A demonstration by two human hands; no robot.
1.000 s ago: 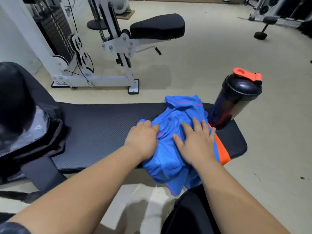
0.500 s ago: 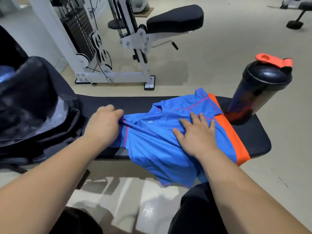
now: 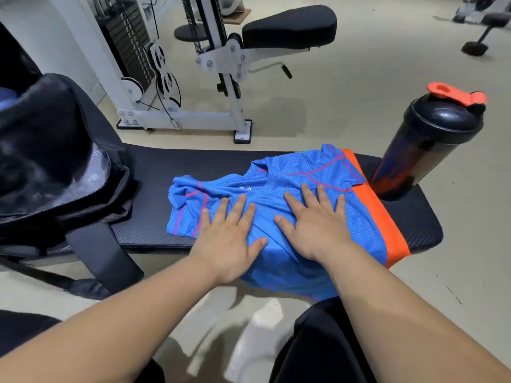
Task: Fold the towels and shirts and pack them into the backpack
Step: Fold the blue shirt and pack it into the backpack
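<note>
Two flat hands, left hand [image 3: 226, 239] and right hand [image 3: 318, 228], on one shirt [image 3: 309, 172]

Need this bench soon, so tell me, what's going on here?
A person is flattening a blue shirt on the black bench, with the left hand and right hand both pressed open on it. The shirt is spread out, not yet folded, and its near edge hangs off the bench. An orange cloth lies under its right side. The black backpack sits at the bench's left end, a shaker bottle at the right end.
</note>
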